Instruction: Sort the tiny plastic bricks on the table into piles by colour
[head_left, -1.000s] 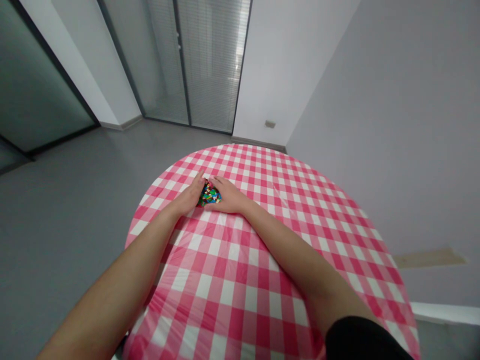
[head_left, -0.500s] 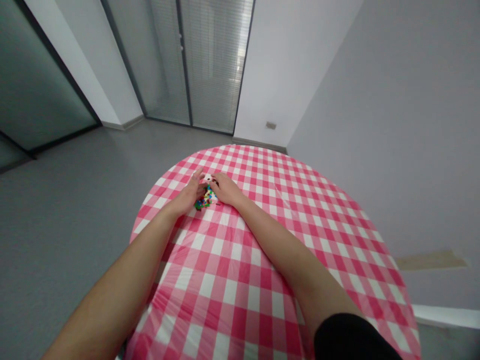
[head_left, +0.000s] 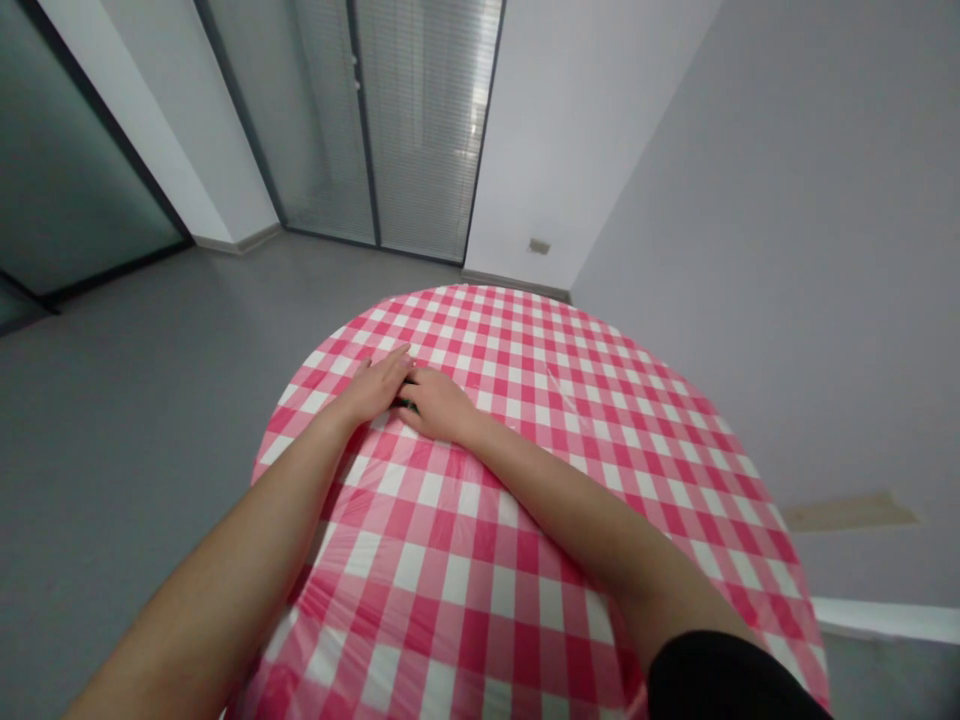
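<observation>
Pieces [head_left: 406, 402] barely showing between hands, small, dark, mostly covered. Left hand [head_left: 367, 392] open, palm down on desk [head_left: 525, 345], fingers extended, no grip I can see. Right hand [head_left: 439, 405] open too, palm down, fingers lightly curled, just beside left. Can't tell if either touches pieces. Pink-and-white gingham cloth [head_left: 450, 580] covers desk; grey floor [head_left: 150, 450] beyond.
</observation>
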